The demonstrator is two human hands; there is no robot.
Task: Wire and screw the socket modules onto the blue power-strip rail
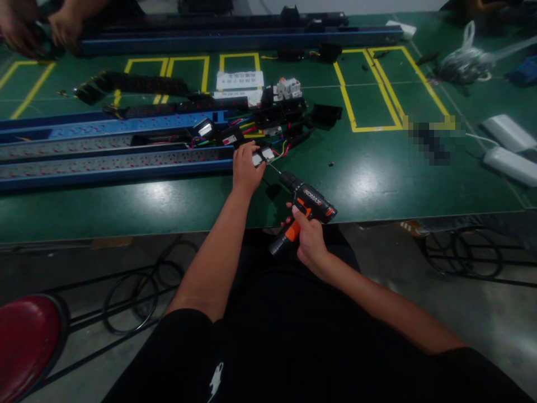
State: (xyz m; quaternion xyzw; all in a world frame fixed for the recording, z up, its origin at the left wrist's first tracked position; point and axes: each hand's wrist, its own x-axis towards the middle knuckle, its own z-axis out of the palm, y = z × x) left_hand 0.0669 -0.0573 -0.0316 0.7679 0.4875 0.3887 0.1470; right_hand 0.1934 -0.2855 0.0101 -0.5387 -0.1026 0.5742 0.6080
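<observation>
My right hand (309,238) grips a black and orange cordless drill (305,206), its bit pointing up-left at a small white and black module (262,157). My left hand (246,167) pinches that module at the end of a long blue metal channel (104,165) on the green bench. Coloured wires (280,150) and black parts lie just behind the module.
More blue rails (235,39) run along the far side of the bench. Another person's hands (39,28) work at the far left. White labels (239,80), a white terminal block (287,88), white boxes (509,148) and a cable bundle (464,61) lie around. A red stool (25,341) stands lower left.
</observation>
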